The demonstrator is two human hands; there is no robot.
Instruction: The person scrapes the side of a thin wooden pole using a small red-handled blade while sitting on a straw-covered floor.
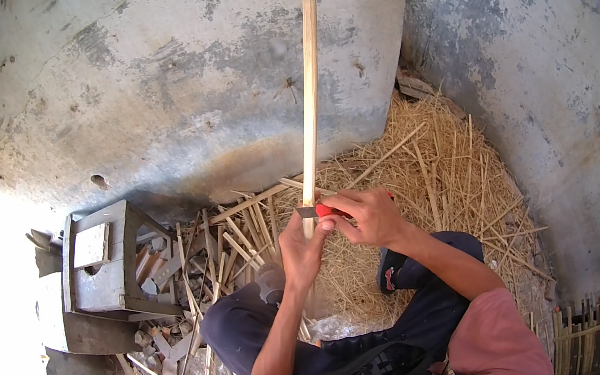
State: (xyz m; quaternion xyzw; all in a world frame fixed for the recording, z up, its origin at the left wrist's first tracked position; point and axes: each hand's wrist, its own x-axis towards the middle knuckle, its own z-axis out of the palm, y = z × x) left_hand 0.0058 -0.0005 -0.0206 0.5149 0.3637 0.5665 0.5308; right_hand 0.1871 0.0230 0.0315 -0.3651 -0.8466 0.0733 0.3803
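Long pale wooden strip (pixel 308 71): up it goes from between the hands, leaning slightly right, top running out of view; lower end lost behind the fingers, can't call it.
Left hand (pixel 299 253): fingers curled closed round the strip low down, thumb reaching toward the handle.
Right hand (pixel 373 219): closed firmly on the red-handled dark-bladed knife (pixel 322 210).
Blade: lying across the strip, just above the left thumb; whether it bites can't be told.
Step in hand: looks like blade work on the strip, split or shave, I'd judge.
Next move: calls for a steady left grip, thumb clear of the edge, controlled pressure from the right.
Near edges: dark-trousered bent legs (pixel 242 322) hem in the space below.
Room: loose straw-coloured shavings heap (pixel 469 187) beyond, low; air above it open.
Far edges: mottled grey plaster wall (pixel 173 105) behind; overturned grey wooden stool (pixel 106 253) well apart at left.
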